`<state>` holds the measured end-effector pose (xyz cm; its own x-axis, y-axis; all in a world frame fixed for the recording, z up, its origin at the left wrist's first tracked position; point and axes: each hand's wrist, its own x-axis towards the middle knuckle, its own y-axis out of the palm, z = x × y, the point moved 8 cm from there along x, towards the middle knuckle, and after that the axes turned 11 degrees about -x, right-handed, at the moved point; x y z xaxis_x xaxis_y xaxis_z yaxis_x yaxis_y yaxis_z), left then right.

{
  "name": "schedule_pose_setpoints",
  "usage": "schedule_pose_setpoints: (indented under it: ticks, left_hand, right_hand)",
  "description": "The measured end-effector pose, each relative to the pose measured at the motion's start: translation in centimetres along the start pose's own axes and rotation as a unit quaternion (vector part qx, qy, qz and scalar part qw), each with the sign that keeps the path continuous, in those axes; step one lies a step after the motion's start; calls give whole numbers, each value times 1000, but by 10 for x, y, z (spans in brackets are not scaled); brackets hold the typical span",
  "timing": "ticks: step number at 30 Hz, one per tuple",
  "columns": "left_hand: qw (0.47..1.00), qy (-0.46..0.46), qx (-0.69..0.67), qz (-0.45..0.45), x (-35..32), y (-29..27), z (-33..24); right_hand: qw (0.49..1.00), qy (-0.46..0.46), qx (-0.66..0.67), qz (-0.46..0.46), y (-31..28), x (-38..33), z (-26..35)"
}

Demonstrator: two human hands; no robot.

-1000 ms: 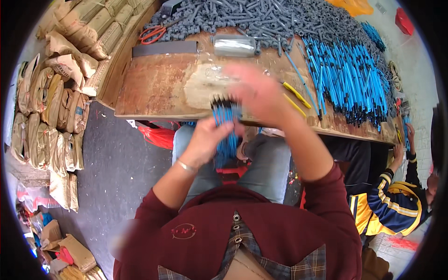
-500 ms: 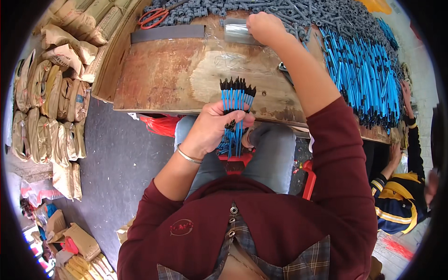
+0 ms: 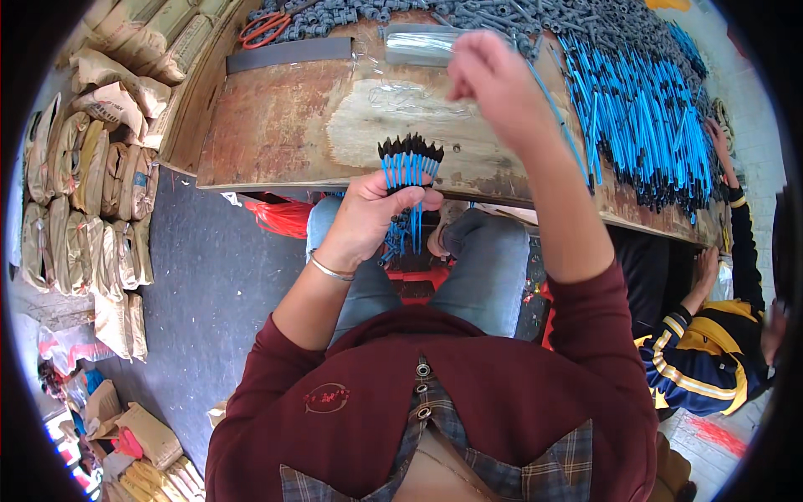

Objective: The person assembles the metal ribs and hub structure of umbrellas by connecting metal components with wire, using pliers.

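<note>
Blue, thin and straight rods with black tips make one bundle of blue rods [image 3: 410, 171], which stands at 12 o'clock, a little above the middle of the view and before the near edge of the worktop [image 3: 263, 125]. The rods are too many and too close to be counted exactly; their pointed black ends form an uneven fan at the top. The left hand [image 3: 378, 209] is clamped on this bundle, with the thumb laid across the front; its forearm comes from 7 o'clock and wears one smooth metal bracelet [image 3: 332, 266].

The right hand [image 3: 499, 88] is at 1 o'clock, raised over the worktop, with the fingers bent inward. It is blurred, so I cannot tell whether the fingertips are together or apart, or whether they hold something.

Near it, at 12 o'clock, lies one clear plastic box [image 3: 410, 48], glossy, with thin shiny pieces inside. At 11 o'clock are one flat grey strip [image 3: 288, 55] and one pair of scissors [image 3: 264, 30] with orange-red handles. The worktop is of wood, brown and scratched, with a paler worn patch. Hard grey plastic parts [image 3: 493, 15] are heaped along its far side, uncountable. At 2 o'clock lies a thick heap of similar blue rods [image 3: 648, 121], and one loose blue rod [image 3: 554, 109] lies beside it.
</note>
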<state>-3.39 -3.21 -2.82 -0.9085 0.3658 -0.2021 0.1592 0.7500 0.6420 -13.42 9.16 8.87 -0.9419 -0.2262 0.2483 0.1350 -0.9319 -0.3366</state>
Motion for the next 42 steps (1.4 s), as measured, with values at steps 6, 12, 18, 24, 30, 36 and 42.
schedule_pose_setpoints:
  ticks: [6,12,18,24,30,36,42]
  left_hand:
    - [999,36,27,20,-3,9,-2]
    - [992,74,70,70,-8,17,-10]
    - [994,72,68,55,-14,15,-9]
    - [995,41,79,44,-16,12,-6]
    - [992,65,103,37,-11,5,-5]
    - [991,78,107,28,-12,3,-10]
    - [983,103,146,49,-8,4,-18]
  right_hand:
    - [980,-71,-180,40,29,-67,21]
    - [958,-203,-196,-52,30,-76,34]
    - [968,-199,-150,-33,37,-83,33]
    - [964,-193,-181,-31,41,-92,37]
    - [996,-14,-86,27,31,-86,19]
    - [987,-76,-143,-15,-1,-107,29]
    - [956,-276,29,96,35,-129,53]
